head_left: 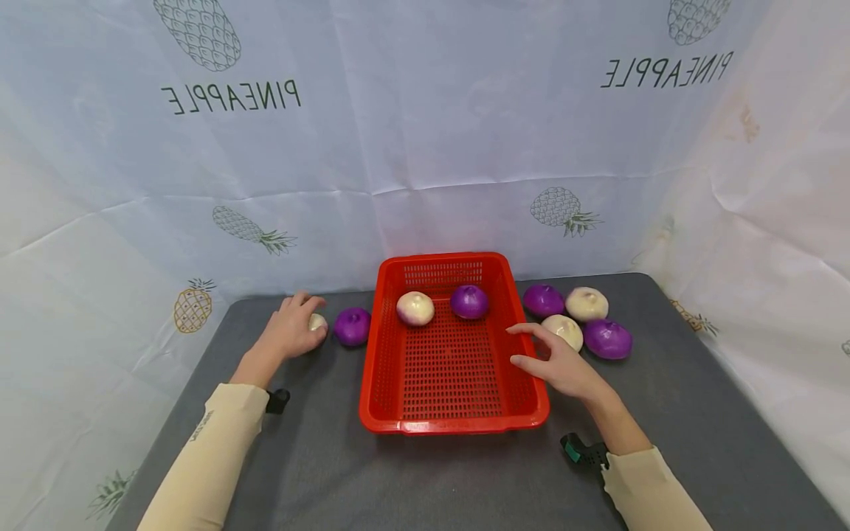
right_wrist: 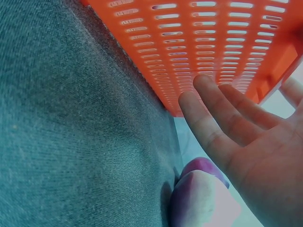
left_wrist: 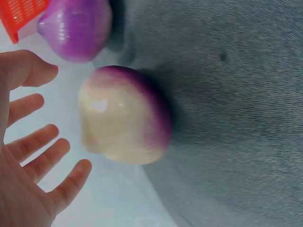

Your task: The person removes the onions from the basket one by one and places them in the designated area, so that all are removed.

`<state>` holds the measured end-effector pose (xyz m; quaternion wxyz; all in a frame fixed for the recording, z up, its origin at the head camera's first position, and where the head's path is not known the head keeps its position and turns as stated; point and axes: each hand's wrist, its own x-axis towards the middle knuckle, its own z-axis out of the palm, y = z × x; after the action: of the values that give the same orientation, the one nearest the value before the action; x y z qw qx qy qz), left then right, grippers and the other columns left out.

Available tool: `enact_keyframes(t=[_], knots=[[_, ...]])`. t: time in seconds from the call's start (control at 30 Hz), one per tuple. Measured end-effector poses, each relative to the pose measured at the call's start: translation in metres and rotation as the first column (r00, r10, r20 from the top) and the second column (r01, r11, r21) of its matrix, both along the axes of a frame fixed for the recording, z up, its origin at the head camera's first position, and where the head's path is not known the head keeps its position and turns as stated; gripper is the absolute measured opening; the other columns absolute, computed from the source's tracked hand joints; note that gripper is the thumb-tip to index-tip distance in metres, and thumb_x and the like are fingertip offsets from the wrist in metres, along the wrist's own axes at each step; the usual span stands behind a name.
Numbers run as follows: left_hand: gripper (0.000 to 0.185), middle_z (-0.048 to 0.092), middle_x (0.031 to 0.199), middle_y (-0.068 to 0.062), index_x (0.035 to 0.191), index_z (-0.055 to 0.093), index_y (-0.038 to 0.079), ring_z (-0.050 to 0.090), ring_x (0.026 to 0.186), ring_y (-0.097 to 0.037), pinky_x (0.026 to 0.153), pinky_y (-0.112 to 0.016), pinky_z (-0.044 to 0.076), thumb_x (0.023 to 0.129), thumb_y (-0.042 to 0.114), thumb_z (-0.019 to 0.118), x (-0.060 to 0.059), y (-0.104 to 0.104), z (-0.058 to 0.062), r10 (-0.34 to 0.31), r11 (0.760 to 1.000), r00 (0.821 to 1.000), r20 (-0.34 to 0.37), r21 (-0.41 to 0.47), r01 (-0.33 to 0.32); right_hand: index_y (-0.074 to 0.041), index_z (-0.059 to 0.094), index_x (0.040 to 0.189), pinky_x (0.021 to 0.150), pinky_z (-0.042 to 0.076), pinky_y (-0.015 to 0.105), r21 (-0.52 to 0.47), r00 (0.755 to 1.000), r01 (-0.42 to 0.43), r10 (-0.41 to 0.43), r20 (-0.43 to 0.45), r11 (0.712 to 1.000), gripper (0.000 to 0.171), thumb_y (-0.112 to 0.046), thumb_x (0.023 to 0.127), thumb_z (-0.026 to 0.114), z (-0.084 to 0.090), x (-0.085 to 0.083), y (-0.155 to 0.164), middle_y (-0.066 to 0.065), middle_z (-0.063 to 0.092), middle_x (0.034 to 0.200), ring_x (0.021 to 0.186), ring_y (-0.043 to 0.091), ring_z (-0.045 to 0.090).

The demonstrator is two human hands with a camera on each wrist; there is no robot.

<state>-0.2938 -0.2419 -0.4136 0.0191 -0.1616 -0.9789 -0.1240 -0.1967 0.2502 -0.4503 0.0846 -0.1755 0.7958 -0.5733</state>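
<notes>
My left hand [head_left: 288, 330] reaches round a white-and-purple onion [head_left: 319, 322] on the left of the table. In the left wrist view its fingers are spread, with a gap between them and that onion [left_wrist: 120, 116]. A purple onion [head_left: 352, 327] sits just right of it, beside the red basket [head_left: 458, 425]. Over the basket's right rim is my right hand [head_left: 561, 365], fingers apart and holding nothing. In the right wrist view its fingers overlap the basket's slotted side [right_wrist: 189, 47]. One white onion [head_left: 415, 308] and one purple onion [head_left: 469, 302] lie inside the basket, toward the back.
Right of the basket, a group of several purple and white onions [head_left: 608, 338] lies close to my right hand. The dark grey table [head_left: 451, 479] ends at a white pineapple-print cloth [head_left: 438, 147] behind and at the sides.
</notes>
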Motion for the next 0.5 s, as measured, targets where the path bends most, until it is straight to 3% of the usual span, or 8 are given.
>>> enact_keyframes(t=[0.23,0.5], knots=[[0.039,0.052,0.134,-0.025,0.131,0.061,0.002,0.049,0.123,-0.047,0.101,-0.064,0.042,0.096,0.019,0.057,0.003,0.012,0.015,-0.028,1.000,0.998,-0.057,0.011,0.029,-0.005,0.047,0.142,0.077,0.062,0.040,-0.011,1.000,-0.005,0.005,0.001,1.000,0.050,-0.018,0.098,0.067,0.001,0.000,0.000,0.027,0.049,0.137,0.109,0.038,0.062],[0.031,0.059,0.124,-0.019,0.125,0.065,0.003,0.055,0.115,-0.041,0.095,-0.058,0.048,0.097,0.016,0.060,0.009,0.033,0.033,-0.064,0.998,0.989,-0.130,0.018,0.067,-0.005,0.047,0.142,0.076,0.062,0.040,-0.008,1.000,-0.004,0.004,0.001,1.000,0.051,-0.018,0.098,0.067,0.001,0.000,-0.001,0.027,0.049,0.137,0.108,0.038,0.062]])
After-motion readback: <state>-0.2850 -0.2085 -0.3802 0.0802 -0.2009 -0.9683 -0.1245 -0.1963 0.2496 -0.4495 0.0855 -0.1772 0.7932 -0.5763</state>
